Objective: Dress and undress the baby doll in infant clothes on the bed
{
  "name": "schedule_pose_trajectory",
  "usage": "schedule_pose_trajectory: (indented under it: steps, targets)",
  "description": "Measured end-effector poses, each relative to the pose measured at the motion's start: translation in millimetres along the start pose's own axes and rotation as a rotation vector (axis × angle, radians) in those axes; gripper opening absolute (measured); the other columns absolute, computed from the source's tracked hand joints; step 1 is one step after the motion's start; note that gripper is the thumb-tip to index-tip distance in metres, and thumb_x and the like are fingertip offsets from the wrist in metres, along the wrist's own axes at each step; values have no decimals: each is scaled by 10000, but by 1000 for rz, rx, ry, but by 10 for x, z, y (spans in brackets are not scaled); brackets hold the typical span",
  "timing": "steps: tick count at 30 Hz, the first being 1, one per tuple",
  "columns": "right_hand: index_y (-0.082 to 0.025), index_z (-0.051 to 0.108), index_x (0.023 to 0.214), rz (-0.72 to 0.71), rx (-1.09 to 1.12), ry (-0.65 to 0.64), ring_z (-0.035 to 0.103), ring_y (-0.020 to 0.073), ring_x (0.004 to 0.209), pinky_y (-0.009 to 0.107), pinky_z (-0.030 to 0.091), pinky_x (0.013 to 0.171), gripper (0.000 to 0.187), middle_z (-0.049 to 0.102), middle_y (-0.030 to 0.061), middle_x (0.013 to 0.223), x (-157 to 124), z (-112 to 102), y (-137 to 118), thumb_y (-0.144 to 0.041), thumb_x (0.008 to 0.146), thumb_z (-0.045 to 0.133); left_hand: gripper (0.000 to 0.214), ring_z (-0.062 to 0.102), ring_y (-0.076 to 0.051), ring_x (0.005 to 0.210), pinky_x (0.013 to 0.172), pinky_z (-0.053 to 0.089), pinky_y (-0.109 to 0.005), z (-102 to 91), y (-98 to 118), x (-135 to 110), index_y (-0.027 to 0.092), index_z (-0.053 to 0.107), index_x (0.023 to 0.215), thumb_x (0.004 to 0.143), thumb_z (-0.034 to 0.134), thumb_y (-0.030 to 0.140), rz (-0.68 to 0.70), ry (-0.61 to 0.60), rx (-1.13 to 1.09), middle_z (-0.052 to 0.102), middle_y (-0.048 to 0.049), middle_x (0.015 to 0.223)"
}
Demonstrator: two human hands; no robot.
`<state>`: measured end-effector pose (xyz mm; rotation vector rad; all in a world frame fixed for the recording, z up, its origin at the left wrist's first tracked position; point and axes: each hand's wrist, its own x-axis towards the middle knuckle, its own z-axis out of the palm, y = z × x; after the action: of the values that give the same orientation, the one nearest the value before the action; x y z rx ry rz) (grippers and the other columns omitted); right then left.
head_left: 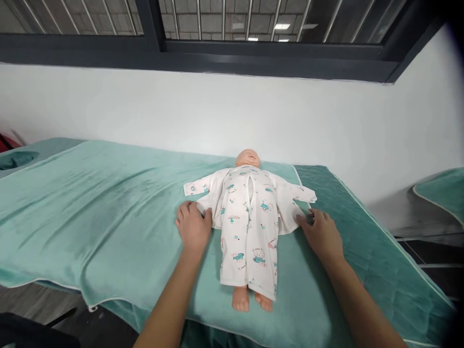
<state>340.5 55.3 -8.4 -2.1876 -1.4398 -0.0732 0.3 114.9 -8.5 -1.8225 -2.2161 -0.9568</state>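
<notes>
A baby doll [248,157] lies on its back on a light green cover [119,212], its head toward the wall and its bare feet toward me. White printed baby clothes [235,208] cover its body and legs, with the sleeves spread to both sides and a narrow gap at the chest. My left hand [194,224] has its fingers closed on the cloth's side edge at the left. At the opposite side, my right hand [322,234] pinches the other side edge between thumb and fingers. Parts of the cloth edges are hidden under my fingers.
Behind the bed rises a white wall [163,111] under a dark window frame [217,60] with metal bars beyond the glass. A darker green quilted pad [380,261] shows at the right. Another green cover [444,193] hangs farther right, and a black object [32,333] stands at lower left.
</notes>
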Motion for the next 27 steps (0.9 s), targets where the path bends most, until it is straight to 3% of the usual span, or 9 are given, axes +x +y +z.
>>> schedule_pose_trajectory:
  steps: [3,6,9,12,15,18,21,24,27]
  targets:
    - [-179,657,984,129,-130,-155,632,303,818,403,455,677,516,688,148,941,161,-22,82,-641,862,461,338,445,-384,1273,972,401,-537,6,16,-6,119,623,1056,874,564,398,-28,50,7,547,-204,1295]
    - [-216,628,700,149,17,-253,552,218,587,340,377,569,372,629,63,652,315,-53,105,-579,773,588,232,490,-385,1197,955,385,-569,-35,-23,-12,162,622,905,891,534,376,10,-22,-95,602,-177,1199]
    - [-219,543,587,194,464,-197,487,170,543,308,355,544,290,539,2,557,460,-116,52,-450,653,705,201,565,-302,1026,945,398,-516,-106,-84,3,197,576,900,918,495,380,-4,-102,-327,653,-94,1011]
    - [-224,501,693,237,924,-93,506,153,589,290,416,572,296,521,-32,625,491,-262,-178,-454,691,687,221,551,-188,789,786,456,-337,-194,-79,57,223,502,878,939,458,430,-85,-153,-689,580,1,813]
    - [-230,497,801,67,1178,-87,525,141,679,269,437,633,255,555,-31,759,343,-455,-568,-413,787,673,235,507,-143,721,683,442,-254,-327,65,118,232,430,840,941,463,441,-106,-180,-965,507,31,772]
    - [-228,484,798,-299,979,-255,532,157,798,287,442,727,191,578,0,883,93,-578,-924,-332,867,628,209,543,-154,801,751,472,-272,-500,308,113,229,430,863,962,449,412,78,-283,-980,554,8,850]
    - [-231,474,794,-549,656,-418,487,152,739,294,418,690,147,546,3,859,-115,-606,-1065,-258,919,546,170,572,-208,960,899,479,-371,-631,501,41,220,481,870,979,427,338,497,-436,-760,602,-49,956]
    - [-235,533,854,-595,586,-511,506,158,734,298,422,676,93,566,12,861,-180,-604,-1019,-272,940,530,150,563,-251,1089,1006,442,-461,-646,547,-11,215,502,858,978,427,266,752,-451,-627,612,-83,979]
    - [-229,586,878,-459,713,-509,544,166,730,294,433,657,170,600,19,816,-66,-589,-971,-362,960,521,89,538,-255,1232,1067,420,-473,-551,525,35,221,516,939,979,456,273,643,-413,-739,631,-105,1161]
